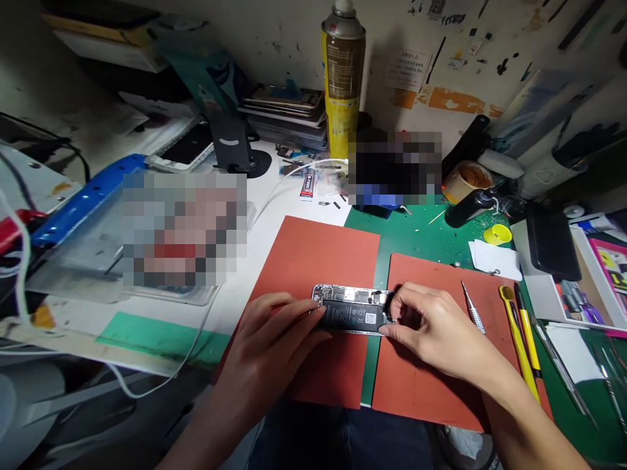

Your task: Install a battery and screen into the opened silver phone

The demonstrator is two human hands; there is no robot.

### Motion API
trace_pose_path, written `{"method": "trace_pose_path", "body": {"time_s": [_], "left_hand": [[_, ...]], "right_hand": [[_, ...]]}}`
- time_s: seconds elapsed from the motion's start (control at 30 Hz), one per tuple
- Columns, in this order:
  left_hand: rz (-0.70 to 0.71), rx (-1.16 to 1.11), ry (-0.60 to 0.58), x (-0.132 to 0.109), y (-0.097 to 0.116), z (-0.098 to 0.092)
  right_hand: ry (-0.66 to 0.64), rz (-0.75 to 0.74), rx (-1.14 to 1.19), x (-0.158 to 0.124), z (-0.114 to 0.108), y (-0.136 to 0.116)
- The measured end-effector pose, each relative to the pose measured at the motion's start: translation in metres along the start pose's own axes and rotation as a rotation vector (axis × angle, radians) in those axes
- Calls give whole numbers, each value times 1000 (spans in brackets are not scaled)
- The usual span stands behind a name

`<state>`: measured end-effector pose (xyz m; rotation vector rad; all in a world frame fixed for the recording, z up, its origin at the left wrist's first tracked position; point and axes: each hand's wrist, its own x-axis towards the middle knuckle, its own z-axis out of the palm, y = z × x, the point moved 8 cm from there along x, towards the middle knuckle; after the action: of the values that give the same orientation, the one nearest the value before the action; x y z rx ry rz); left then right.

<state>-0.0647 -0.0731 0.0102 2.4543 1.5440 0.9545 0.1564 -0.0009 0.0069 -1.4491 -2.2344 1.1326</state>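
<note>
Two hands at work: the left hand (267, 346) clamps its grip on the left end of the opened phone (349, 314), seemingly steadying it. Between both grips, it spans two red mats (323, 254), likely shielding the bench (289, 210). The right hand (431, 320) pinches the right end; rightward, a yellow brush (523, 359) lies within reach.

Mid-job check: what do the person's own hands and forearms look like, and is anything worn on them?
The left hand and right hand are both ungloved, with no ring, watch or bracelet visible. No sleeve shows on either forearm. Dark blue trousers show below.
</note>
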Motion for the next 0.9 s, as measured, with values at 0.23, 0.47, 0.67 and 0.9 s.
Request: {"method": "trace_pose_path", "body": {"time_s": [0.23, 0.47, 0.67, 0.9], "left_hand": [[8, -29, 17, 4, 1, -1], [28, -26, 12, 7, 2, 0], [54, -20, -3, 5, 4, 2], [43, -24, -16, 3, 3, 3]], "right_hand": [[1, 5, 2, 0, -1, 0], [-18, 63, 6, 3, 0, 3], [-17, 85, 9, 3, -1, 5], [77, 84, -16, 5, 1, 6]]}}
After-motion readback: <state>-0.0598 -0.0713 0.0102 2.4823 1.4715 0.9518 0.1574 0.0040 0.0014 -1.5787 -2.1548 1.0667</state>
